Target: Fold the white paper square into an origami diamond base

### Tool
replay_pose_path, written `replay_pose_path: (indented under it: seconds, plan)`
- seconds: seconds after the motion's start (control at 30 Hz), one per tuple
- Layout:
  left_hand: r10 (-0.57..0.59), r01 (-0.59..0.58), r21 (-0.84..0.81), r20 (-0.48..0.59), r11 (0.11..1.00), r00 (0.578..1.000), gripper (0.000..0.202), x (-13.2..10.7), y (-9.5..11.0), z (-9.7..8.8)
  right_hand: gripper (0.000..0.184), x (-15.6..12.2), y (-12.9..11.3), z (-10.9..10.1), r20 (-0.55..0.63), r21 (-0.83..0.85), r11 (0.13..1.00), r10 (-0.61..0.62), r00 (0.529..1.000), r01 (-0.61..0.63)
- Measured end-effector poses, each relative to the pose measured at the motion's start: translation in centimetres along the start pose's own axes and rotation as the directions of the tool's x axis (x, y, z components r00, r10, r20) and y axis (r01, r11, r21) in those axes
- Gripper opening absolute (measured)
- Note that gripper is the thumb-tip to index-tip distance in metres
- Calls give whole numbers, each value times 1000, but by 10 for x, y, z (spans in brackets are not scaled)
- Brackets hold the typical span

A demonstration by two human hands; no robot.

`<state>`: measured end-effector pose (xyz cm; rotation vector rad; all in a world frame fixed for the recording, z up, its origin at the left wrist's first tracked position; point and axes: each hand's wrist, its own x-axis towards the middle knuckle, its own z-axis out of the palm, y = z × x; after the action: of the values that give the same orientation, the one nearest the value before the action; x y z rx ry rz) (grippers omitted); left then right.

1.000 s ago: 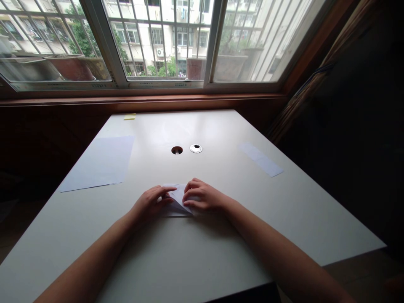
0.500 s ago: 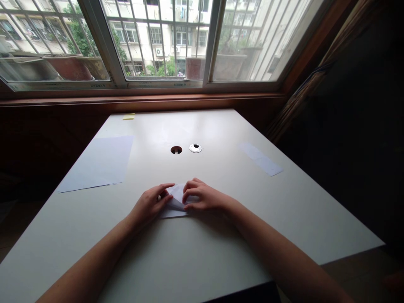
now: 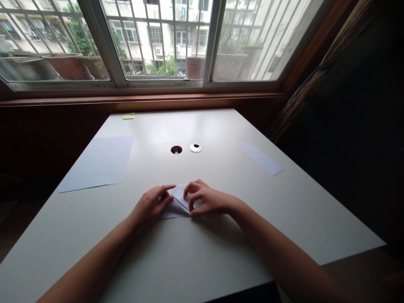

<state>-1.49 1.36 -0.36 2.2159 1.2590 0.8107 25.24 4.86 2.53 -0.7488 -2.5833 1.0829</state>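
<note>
On the bench [image 3: 176, 261], a white sheet [image 3: 97, 162], poss. >1, lay flat along the L edge; a yellow pad [image 3: 128, 116] sat in the far L corner. L hand [image 3: 154, 204] rested on the L end of the folded paper [image 3: 178, 192], fingers bent, thumb on top; couldn't tell if it gripped or just pressed. Beyond the paper, twd the far edge, was a round hole [image 3: 176, 150]. Paper was approx. midway btwn L & R edges, w/ a flap slanting twd its near R corner. Cap [image 3: 195, 148] lay just R of the hole. R hand [image 3: 205, 200] pinched the paper's near R part, thumb & index. Strip [image 3: 261, 158] lay slantwise nr the R edge, well apart from R hand.
</note>
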Motion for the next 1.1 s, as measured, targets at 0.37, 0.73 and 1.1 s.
replay_pose_path:
  seconds: [0.37, 0.73, 1.1]
  plan:
    - [-52, 53, -62, 20, 997, 998, 33, 2, 0, 0, 11, 0, -3, 5, -9, -96, 995, -19, 1000, 18]
    - [-95, 95, -10, -29, 995, 995, 31, 4, 4, 6, 15, 4, -2, 4, -22, -7, 1000, -3, 1000, 3]
    - [-42, 45, 50, -65, 998, 997, 30, 3, 7, 9, 14, 9, 1, 11, -86, 44, 999, 17, 996, -13]
